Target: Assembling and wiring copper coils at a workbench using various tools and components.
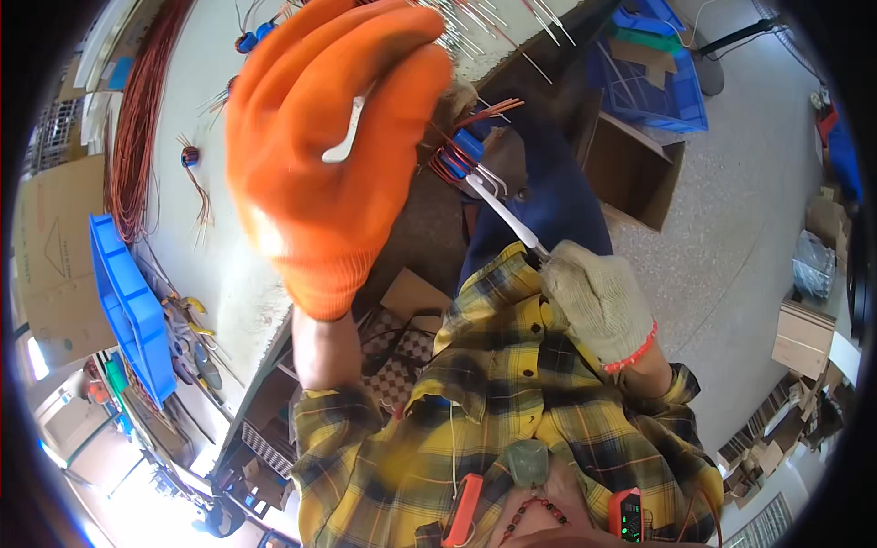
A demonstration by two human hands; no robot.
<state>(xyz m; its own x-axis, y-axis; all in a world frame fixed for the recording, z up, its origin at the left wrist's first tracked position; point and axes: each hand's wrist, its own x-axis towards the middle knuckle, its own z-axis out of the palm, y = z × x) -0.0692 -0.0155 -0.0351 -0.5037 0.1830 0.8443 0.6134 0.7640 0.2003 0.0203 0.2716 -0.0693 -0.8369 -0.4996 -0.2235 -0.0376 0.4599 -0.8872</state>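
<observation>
Your left hand (320,205), gloved in smooth orange rubber, curves its fingers close together; I cannot tell whether they pinch anything. Your right hand (596,297), in coarse pale knit, curls its fingers around a slender white tool (507,219) whose tip meets a blue coil (468,144) bound in red wire (445,167), between your 2 hands

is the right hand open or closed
Closed: the right hand, in a pale knit glove, is curled around the end of a white-shafted tool pointing at a blue coil.
</observation>
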